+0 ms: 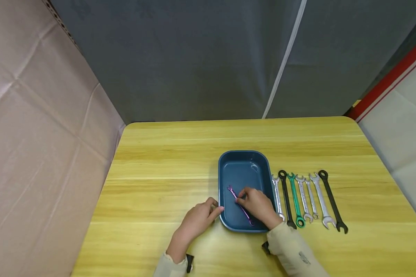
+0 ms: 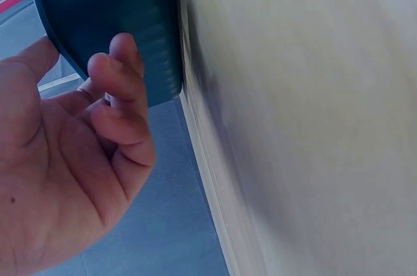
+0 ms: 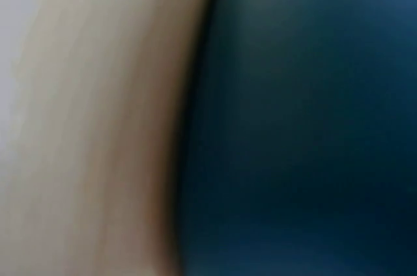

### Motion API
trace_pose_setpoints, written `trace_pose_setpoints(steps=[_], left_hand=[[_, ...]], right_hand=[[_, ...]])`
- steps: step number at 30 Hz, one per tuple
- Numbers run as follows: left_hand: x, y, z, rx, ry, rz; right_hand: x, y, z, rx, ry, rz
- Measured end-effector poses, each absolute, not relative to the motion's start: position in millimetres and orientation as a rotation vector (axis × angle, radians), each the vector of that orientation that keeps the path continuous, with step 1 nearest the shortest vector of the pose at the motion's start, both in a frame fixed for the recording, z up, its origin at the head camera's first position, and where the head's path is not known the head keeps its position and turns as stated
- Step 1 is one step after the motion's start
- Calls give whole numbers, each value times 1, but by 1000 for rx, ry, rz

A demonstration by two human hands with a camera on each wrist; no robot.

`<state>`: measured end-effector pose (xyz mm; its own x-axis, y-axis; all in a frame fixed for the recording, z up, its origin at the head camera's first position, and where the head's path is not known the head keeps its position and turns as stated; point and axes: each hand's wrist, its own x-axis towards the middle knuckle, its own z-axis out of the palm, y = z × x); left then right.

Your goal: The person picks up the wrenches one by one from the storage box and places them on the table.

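Observation:
A small purple wrench (image 1: 244, 211) lies slantwise within the dark blue tray (image 1: 244, 152). My right hand (image 1: 258, 204) reaches over the tray's right side and pinches this wrench near its middle between thumb and fingers. At the tray's left rim, my left hand (image 1: 201, 217) grips the edge with its thumb and forefinger. The left wrist view shows that hand (image 2: 71, 152) with its other fingers bent beside the tray's outer wall (image 2: 159, 48). Only the blurred tray (image 3: 306, 126) fills much of the right wrist view; the right hand is out of sight there.
Right of the tray several wrenches lie side by side: a black one (image 1: 334, 204) outermost, silver ones such as this wrench (image 1: 321, 198), a green one (image 1: 294, 196) and another black one (image 1: 286, 198). A grey partition (image 1: 194, 69) stands behind the wooden table (image 1: 159, 169).

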<state>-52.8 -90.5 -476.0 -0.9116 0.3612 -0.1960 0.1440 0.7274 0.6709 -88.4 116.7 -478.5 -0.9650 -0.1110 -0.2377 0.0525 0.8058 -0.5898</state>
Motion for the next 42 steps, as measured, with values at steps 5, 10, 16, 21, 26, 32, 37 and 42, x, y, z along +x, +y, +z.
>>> trace_pose_setpoints(steps=[5,10,16,21,26,32,37,42], left_hand=[[-54,-90,-476,396,2621,977],[-52,-89,-476,386,2619,974],[-49,-89,-477,390,2621,959],[-51,-89,-476,393,2623,964],[-51,-89,-475,384,2617,964],[-52,-90,-473,380,2618,955],[-51,-91,-474,371,2606,957],[-52,-91,-474,381,2615,960]], right_hand=[[-88,118,-479,-75,2773,-769],[-85,118,-480,-55,2750,-692],[-82,117,-482,-69,2744,-652],[-82,117,-484,-107,2763,-635],[-83,117,-483,-123,2780,-647],[-85,116,-483,-138,2819,-680],[-84,116,-484,-150,2801,-756],[-86,118,-483,-147,2682,-1006]])
